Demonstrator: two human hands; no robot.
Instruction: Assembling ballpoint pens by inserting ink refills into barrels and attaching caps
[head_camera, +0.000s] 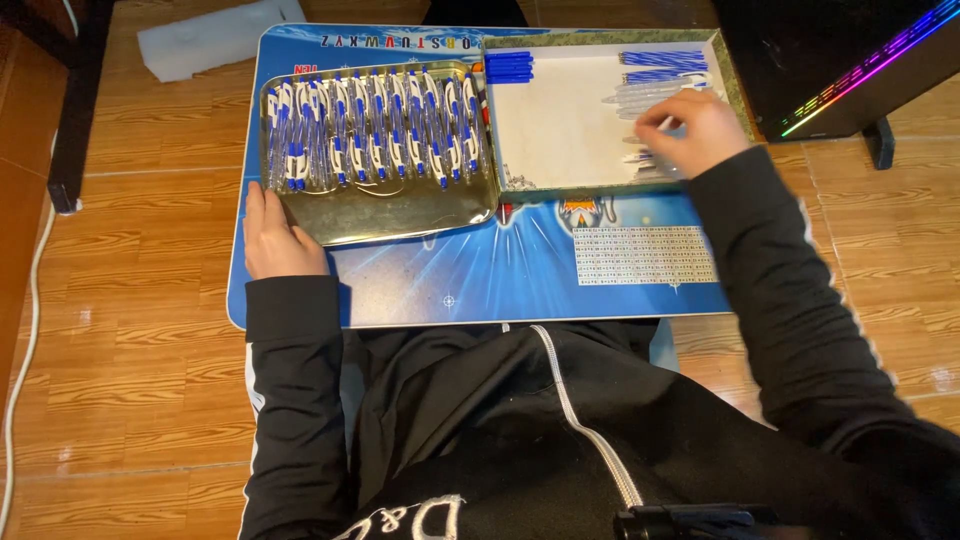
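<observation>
While the right hand (690, 125) is curled in a narrow grip over clear barrels (640, 95) in the white box (560, 120), picking of parts is judged underway. The gold tray (400, 210) of finished pens (375, 125) is steadied by the flat, empty left hand (272, 232); a single-barrel pinch seems needed next.

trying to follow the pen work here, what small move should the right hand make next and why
Probably close the fingers on one clear barrel and lift it out. The right hand is already over the loose parts in the white box, while the left hand rests at the gold tray of pens.
</observation>
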